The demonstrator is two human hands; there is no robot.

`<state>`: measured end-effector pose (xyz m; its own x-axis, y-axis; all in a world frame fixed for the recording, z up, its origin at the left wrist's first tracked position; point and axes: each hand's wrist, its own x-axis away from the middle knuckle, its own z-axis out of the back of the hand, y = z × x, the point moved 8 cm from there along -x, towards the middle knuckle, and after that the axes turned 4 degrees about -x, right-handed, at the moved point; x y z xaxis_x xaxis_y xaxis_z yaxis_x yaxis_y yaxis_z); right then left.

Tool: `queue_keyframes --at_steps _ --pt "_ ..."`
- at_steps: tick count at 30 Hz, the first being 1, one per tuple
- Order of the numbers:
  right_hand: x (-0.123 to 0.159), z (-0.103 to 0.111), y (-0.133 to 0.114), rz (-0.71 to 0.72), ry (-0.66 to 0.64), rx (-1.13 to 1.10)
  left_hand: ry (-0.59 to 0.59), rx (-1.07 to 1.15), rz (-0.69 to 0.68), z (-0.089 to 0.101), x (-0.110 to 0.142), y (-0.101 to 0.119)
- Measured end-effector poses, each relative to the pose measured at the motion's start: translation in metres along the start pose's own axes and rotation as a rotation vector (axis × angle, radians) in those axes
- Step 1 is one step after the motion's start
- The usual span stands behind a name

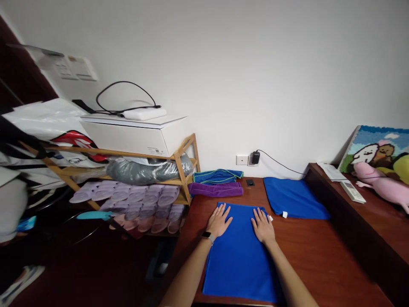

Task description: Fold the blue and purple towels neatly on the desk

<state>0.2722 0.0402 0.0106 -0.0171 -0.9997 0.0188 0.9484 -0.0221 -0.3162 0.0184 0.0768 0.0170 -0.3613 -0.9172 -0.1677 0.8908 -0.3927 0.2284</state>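
A blue cloth [239,256] lies flat on the brown wooden table [319,256], its long side running toward me. My left hand [219,221] rests on its far left corner, fingers spread, with a watch on the wrist. On the far right corner lies my right hand [263,227], palm down with the fingers apart. A small white tag shows beside the right fingers. Farther right is a second blue cloth [294,198], slightly rumpled, with its own white tag. Behind the left hand are a rolled purple towel [217,189] and a folded blue-green towel [217,175].
A wooden rack [185,170] with lilac slippers [134,196] and a white box [128,134] stands left. A dark raised ledge [351,238] borders the table's right, with a remote [352,192] and pink plush toy [380,181] beyond. Another person's leg [11,204] shows far left.
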Motion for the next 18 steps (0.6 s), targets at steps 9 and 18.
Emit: queue_keyframes --at_steps 9,18 --pt "-0.001 0.001 -0.035 0.127 0.054 0.012 0.083 -0.012 -0.05 -0.001 -0.002 0.055" --pt "0.004 -0.007 -0.001 0.04 0.007 0.002 0.025 -0.006 0.107 -0.007 0.017 0.022"
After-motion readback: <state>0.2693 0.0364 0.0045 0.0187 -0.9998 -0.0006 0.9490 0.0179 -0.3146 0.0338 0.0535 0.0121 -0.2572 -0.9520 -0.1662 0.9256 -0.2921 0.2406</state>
